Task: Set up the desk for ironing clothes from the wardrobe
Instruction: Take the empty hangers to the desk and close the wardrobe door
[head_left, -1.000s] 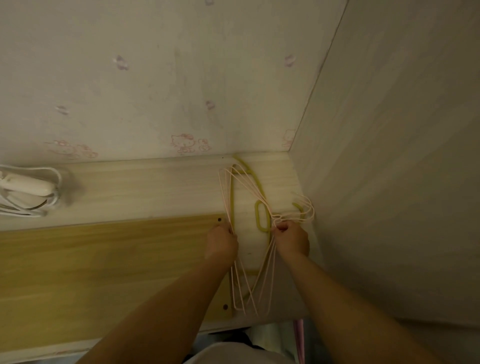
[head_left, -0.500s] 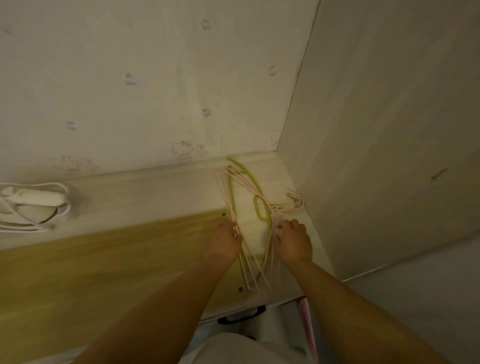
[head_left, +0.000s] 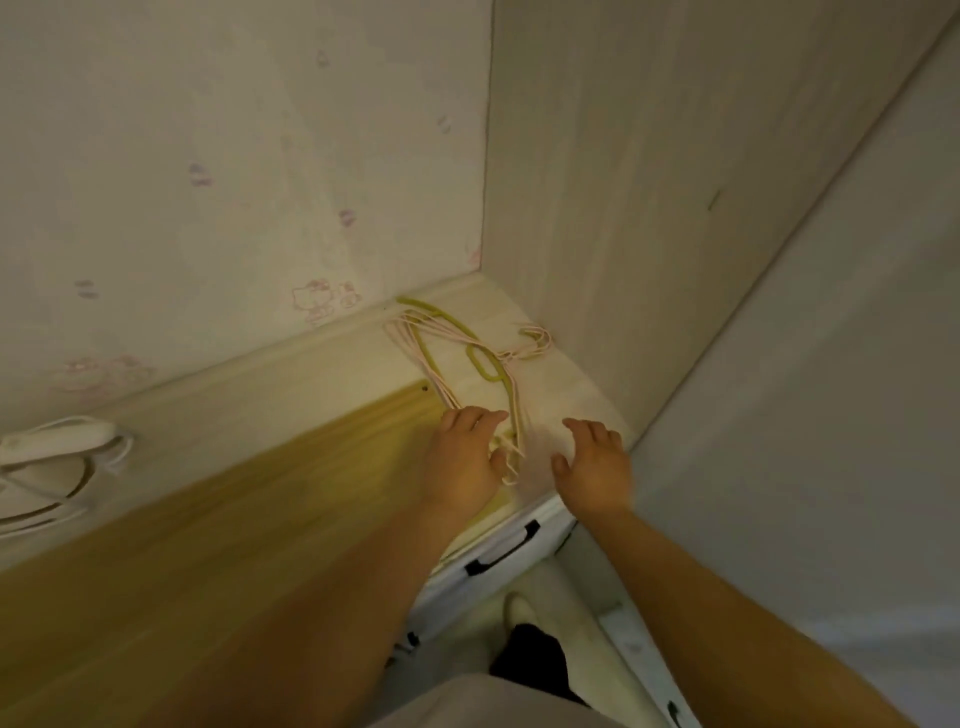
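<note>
A bundle of thin pink wire hangers (head_left: 447, 340) with one green hanger (head_left: 485, 366) lies flat in the desk's far right corner. My left hand (head_left: 465, 462) rests over the near end of the bundle, fingers loosely spread on the hangers. My right hand (head_left: 597, 467) hovers open just right of the bundle, touching nothing. The desk (head_left: 218, 499) has a yellow wooden top with a pale strip along the wall.
A white power strip with coiled cord (head_left: 57, 447) sits at the desk's far left. A pale side panel (head_left: 597, 208) closes the corner on the right. Under the desk edge a white drawer with a black handle (head_left: 501, 553) shows. Patterned wallpaper (head_left: 234, 156) lies behind.
My right hand has let go of the hanger hooks and drawn back, open. My left hand has loosened over the bundle. The view has swung to the right and down.
</note>
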